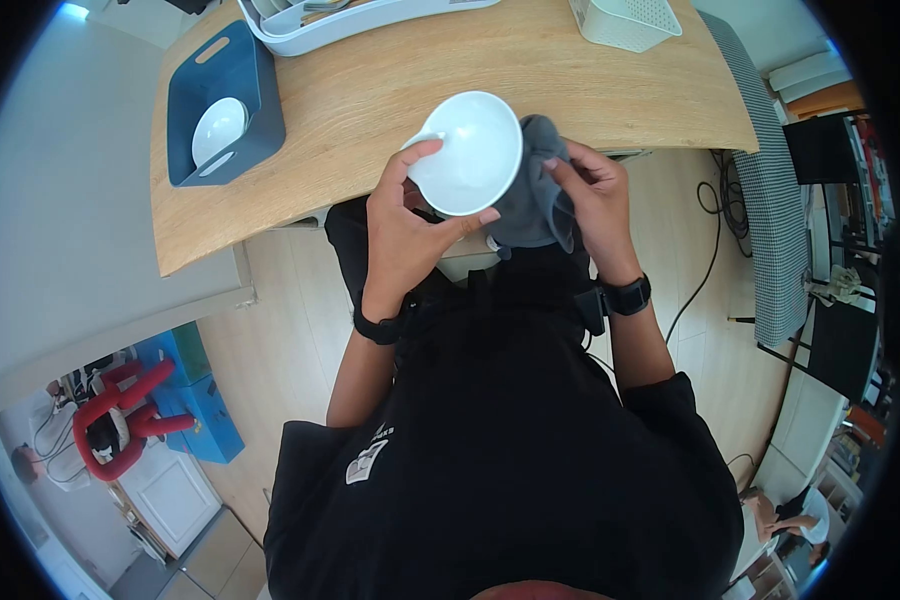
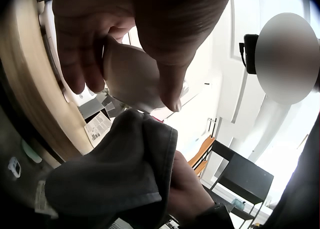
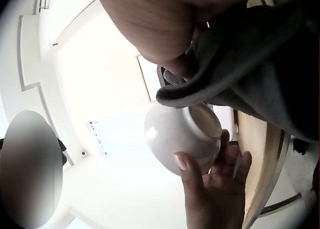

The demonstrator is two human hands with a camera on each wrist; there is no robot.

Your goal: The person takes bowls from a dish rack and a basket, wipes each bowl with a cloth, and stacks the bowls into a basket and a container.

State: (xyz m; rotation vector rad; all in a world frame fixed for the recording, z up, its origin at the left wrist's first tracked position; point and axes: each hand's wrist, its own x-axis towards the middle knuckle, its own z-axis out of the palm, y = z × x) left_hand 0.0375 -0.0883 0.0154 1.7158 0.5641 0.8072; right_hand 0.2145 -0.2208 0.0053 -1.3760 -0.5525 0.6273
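Note:
My left hand (image 1: 400,240) grips a white bowl (image 1: 470,155) by its left and near rim, thumb on the near side. The glossy inside of the bowl faces up in the head view, and a small lip juts out at its left. In the right wrist view the foot ring of the bowl (image 3: 182,134) shows, with the left thumb pressed on its outer wall. A dark grey cloth (image 1: 532,205) hangs from my right hand (image 1: 595,200), pinched between thumb and fingers. It overlaps the bowl's right edge. Both hands are over my lap at the table's front edge.
On the wooden table (image 1: 370,115) a blue-grey bin (image 1: 265,110) holds white bowls (image 1: 220,130) at the left. A white dish rack (image 1: 370,18) stands at the back, a white perforated basket (image 1: 625,25) at the back right. Black cables (image 1: 735,215) lie on the floor.

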